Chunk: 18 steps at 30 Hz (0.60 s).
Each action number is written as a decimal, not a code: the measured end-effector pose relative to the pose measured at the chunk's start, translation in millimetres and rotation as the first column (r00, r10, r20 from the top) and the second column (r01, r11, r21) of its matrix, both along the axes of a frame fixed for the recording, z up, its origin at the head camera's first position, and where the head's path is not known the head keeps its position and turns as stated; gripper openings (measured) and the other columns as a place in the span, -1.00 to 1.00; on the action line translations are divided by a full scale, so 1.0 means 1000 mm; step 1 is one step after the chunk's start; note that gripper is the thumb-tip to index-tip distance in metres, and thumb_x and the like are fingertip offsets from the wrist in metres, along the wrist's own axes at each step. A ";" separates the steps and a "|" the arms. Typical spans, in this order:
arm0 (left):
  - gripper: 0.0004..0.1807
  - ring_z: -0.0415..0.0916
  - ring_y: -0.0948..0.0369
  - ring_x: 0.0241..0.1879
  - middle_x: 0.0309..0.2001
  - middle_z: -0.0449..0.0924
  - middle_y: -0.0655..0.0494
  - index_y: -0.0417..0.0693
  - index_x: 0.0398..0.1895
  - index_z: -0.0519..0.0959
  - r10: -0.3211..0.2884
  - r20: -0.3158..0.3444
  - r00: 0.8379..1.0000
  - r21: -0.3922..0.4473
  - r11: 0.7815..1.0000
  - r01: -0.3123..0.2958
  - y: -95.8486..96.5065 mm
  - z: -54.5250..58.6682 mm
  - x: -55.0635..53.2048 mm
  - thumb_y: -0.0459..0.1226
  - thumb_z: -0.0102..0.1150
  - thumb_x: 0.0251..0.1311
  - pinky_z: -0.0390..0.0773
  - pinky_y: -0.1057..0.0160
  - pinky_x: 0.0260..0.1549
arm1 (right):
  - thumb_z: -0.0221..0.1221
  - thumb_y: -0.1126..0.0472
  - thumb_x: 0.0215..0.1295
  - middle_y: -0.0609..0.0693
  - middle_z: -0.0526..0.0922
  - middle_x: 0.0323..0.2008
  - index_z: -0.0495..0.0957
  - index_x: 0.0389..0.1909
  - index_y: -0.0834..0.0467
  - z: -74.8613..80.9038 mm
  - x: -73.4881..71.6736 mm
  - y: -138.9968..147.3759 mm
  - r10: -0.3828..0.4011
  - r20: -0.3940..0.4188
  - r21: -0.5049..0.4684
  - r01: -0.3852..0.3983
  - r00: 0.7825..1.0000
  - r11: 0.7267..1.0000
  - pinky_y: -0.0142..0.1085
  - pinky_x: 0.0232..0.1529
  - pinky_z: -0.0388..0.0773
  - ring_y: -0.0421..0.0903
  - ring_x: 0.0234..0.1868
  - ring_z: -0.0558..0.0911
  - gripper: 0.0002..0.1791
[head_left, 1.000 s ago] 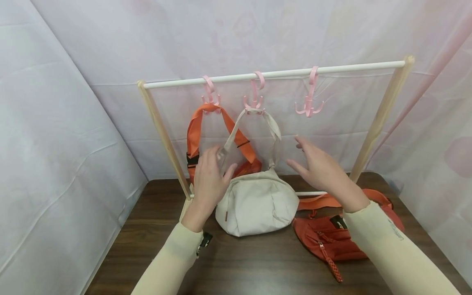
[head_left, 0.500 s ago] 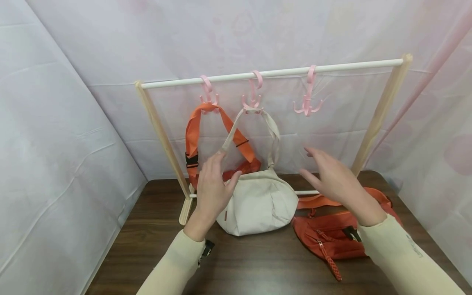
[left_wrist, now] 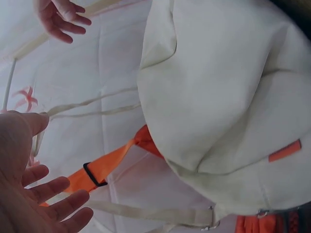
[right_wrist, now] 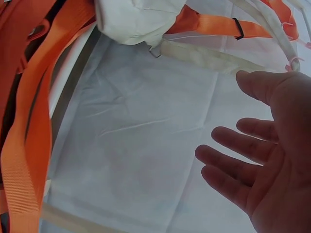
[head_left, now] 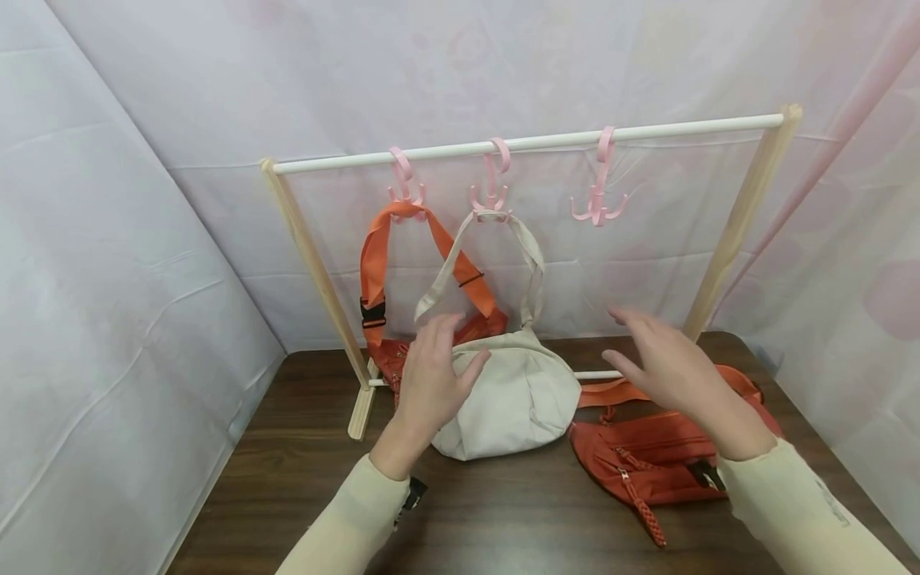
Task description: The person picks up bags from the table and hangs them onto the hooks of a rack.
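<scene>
A cream shoulder bag (head_left: 513, 395) hangs by its strap (head_left: 533, 255) from the middle pink hook (head_left: 492, 192), its body low at the tabletop. My left hand (head_left: 434, 379) hovers in front of the bag's left side, fingers spread and holding nothing; the left wrist view shows its palm and fingers (left_wrist: 53, 191) apart from the bag. To the right, my right hand (head_left: 672, 363) is held in the air above a red waist bag (head_left: 647, 459), which lies on the table. Its fingers (right_wrist: 233, 162) are loosely extended with nothing between them.
Behind my left hand, another red bag hangs by an orange strap (head_left: 377, 255) from the left hook (head_left: 406, 188). The right hook (head_left: 598, 200) bears nothing. All hooks sit on a white rail (head_left: 546, 144) between wooden posts (head_left: 743, 220), on a dark wooden table (head_left: 287, 471).
My left hand has come away from the cream strap, moving down and slightly right. My right hand has drawn down and to the right. The cream bag stays hanging in place.
</scene>
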<state>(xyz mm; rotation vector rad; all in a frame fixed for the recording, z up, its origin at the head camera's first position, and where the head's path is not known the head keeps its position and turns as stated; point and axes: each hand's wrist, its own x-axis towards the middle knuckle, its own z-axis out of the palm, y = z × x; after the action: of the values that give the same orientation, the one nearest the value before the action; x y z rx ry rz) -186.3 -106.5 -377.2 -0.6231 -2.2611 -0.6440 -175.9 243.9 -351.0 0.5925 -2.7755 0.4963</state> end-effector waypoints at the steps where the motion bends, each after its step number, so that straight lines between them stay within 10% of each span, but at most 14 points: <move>1: -0.33 0.53 -0.01 0.21 0.23 0.55 -0.05 -0.17 0.36 0.48 -0.006 0.007 1.000 -0.003 1.000 0.006 0.002 -0.001 0.000 -0.06 0.50 0.31 0.58 -0.05 0.06 | 0.31 0.03 0.51 0.36 0.47 0.39 0.30 0.53 0.32 -0.001 0.000 0.001 -0.002 0.008 0.005 0.002 1.000 1.000 0.33 0.29 0.40 0.39 0.36 0.48 -0.25; 18: -0.29 0.57 0.01 0.16 0.19 0.59 0.00 -0.13 0.37 0.50 -0.069 0.075 0.995 -0.069 0.995 0.074 0.029 -0.020 0.002 0.02 0.49 0.28 0.59 -0.04 0.13 | 0.44 0.09 0.39 0.42 0.48 0.36 0.27 0.54 0.33 -0.030 -0.005 0.033 0.008 0.016 0.093 -0.009 1.000 0.996 0.33 0.22 0.45 0.42 0.29 0.53 -0.15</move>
<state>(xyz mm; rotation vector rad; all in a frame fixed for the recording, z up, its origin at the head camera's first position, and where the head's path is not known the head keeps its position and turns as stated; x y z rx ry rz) -184.6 -77.8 -397.3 -0.7297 -2.3470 -0.6319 -180.4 277.0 -381.0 0.6240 -2.8242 0.3768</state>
